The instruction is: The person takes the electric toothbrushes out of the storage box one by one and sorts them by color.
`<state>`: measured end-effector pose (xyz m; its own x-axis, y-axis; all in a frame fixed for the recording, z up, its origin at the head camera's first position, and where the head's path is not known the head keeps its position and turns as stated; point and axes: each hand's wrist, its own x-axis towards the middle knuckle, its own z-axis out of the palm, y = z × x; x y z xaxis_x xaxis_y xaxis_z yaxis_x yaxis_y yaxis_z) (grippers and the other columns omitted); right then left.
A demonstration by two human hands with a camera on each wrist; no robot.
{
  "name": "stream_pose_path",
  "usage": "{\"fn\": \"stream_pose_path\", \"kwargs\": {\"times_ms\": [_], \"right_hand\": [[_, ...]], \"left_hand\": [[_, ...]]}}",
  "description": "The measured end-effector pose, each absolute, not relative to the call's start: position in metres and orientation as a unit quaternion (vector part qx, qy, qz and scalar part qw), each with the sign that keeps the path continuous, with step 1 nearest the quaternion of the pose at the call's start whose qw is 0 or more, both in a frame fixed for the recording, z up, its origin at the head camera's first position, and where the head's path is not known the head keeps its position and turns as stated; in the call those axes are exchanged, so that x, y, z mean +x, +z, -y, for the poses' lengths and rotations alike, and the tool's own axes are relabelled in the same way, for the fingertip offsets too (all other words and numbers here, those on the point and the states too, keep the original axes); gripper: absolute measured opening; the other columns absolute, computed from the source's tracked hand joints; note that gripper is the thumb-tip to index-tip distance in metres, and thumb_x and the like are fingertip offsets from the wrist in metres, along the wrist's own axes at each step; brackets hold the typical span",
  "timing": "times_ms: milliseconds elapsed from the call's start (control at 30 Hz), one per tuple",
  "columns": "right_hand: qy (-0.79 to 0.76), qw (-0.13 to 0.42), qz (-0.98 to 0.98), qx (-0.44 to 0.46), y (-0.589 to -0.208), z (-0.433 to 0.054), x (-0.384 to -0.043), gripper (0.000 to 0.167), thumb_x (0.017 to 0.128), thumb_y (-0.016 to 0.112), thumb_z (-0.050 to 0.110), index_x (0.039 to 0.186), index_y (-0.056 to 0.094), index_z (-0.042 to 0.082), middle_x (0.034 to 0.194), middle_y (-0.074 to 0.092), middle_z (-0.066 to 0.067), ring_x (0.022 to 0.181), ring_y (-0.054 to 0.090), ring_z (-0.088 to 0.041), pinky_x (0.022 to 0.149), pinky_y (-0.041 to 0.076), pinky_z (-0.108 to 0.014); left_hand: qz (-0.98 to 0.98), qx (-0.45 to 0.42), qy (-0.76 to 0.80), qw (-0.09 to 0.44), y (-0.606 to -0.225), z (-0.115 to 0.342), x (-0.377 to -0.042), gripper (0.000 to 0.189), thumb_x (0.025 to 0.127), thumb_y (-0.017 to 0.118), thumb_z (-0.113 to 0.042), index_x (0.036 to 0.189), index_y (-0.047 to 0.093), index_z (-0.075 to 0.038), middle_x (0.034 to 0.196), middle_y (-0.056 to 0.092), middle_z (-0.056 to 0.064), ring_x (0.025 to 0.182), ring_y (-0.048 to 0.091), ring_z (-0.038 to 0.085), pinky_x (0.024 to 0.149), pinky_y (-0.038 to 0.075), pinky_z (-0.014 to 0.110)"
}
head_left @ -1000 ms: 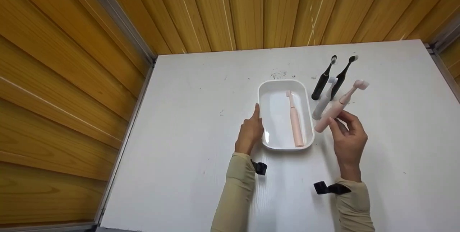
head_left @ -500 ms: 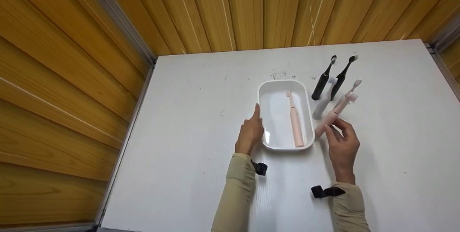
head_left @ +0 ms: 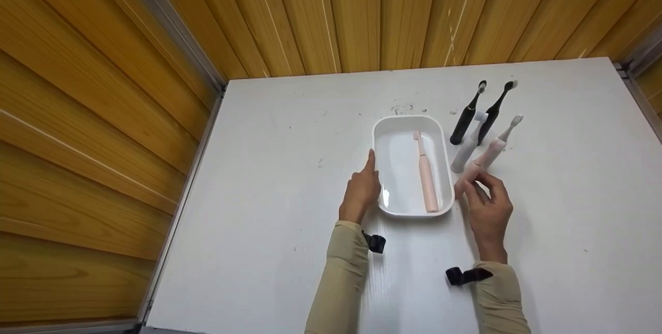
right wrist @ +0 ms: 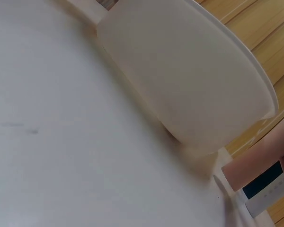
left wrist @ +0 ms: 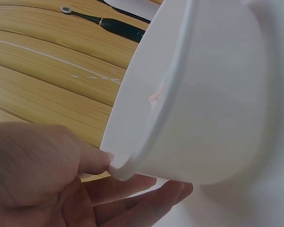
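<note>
My left hand (head_left: 360, 193) grips the left side of a white rounded tray (head_left: 408, 214). In the left wrist view its thumb lies on the rim (left wrist: 130, 171), with the other fingers around the outside. Inside the tray lies a pink electric toothbrush (head_left: 427, 184), head toward the back. My right hand (head_left: 491, 212) pinches a second pink electric toothbrush (head_left: 467, 178) between thumb and fingers, just right of the tray. That brush leans head up and right; in the right wrist view its handle end (right wrist: 234, 179) is close over the table.
Behind the held brush stand a grey-white electric toothbrush (head_left: 464, 153), another pale one (head_left: 516, 122) and two black ones (head_left: 464, 124). The white table (head_left: 258, 210) ends at wood-look panel walls (head_left: 351, 18) at the back and left.
My right hand has moved left and toward me, lowering the pink toothbrush. A pale toothbrush behind it has come into sight. My left hand and the tray have stayed put.
</note>
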<state>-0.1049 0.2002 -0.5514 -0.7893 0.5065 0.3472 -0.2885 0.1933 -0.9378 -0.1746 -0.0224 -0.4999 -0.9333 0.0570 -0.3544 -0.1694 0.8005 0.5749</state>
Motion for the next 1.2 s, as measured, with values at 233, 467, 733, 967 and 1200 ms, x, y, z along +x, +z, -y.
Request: {"fn": "stream_pose_path", "kwargs": {"times_ms": [233, 467, 733, 967, 1200], "right_hand": [[0.623, 0.323, 0.708, -0.078, -0.563, -0.202, -0.109, 0.036, 0.079, 0.069, -0.013, 0.113, 0.061, -0.011, 0.108, 0.063, -0.003, 0.107, 0.061, -0.014, 0.088, 0.05, -0.023], [0.589, 0.348, 0.727, -0.058, -0.573, -0.205, -0.11, 0.036, 0.077, 0.071, -0.012, 0.111, 0.062, -0.012, 0.107, 0.063, -0.004, 0.104, 0.063, -0.015, 0.087, 0.051, -0.024], [0.562, 0.353, 0.746, -0.061, -0.562, -0.198, -0.103, 0.035, 0.074, 0.073, -0.013, 0.107, 0.063, -0.013, 0.103, 0.063, -0.001, 0.099, 0.063, -0.008, 0.086, 0.051, -0.024], [0.55, 0.362, 0.751, -0.053, -0.544, -0.19, -0.097, 0.034, 0.073, 0.072, -0.016, 0.105, 0.062, -0.014, 0.1, 0.063, -0.009, 0.097, 0.063, -0.005, 0.085, 0.051, -0.023], [0.544, 0.36, 0.756, -0.059, -0.542, -0.189, -0.097, 0.032, 0.074, 0.073, -0.014, 0.105, 0.062, -0.013, 0.099, 0.064, -0.007, 0.097, 0.063, -0.006, 0.085, 0.051, -0.022]], "left_hand": [[-0.932, -0.032, 0.312, 0.18, -0.501, 0.022, -0.175, 0.054, 0.104, 0.036, -0.026, 0.154, 0.016, -0.03, 0.117, 0.066, 0.019, 0.07, 0.06, 0.019, 0.06, 0.044, 0.031], [-0.93, -0.029, 0.319, 0.18, -0.501, 0.022, -0.175, 0.054, 0.104, 0.036, -0.026, 0.154, 0.016, -0.029, 0.113, 0.067, 0.018, 0.066, 0.059, 0.018, 0.06, 0.044, 0.031], [-0.932, -0.021, 0.313, 0.184, -0.499, 0.023, -0.174, 0.054, 0.104, 0.035, -0.026, 0.154, 0.014, -0.03, 0.115, 0.066, 0.019, 0.069, 0.06, 0.019, 0.064, 0.047, 0.033], [-0.934, -0.018, 0.309, 0.181, -0.5, 0.023, -0.174, 0.054, 0.105, 0.035, -0.026, 0.154, 0.014, -0.03, 0.112, 0.067, 0.02, 0.067, 0.06, 0.019, 0.063, 0.045, 0.032], [-0.934, -0.02, 0.308, 0.182, -0.5, 0.023, -0.174, 0.054, 0.105, 0.035, -0.027, 0.154, 0.014, -0.03, 0.11, 0.067, 0.02, 0.068, 0.059, 0.019, 0.063, 0.045, 0.032]]}}
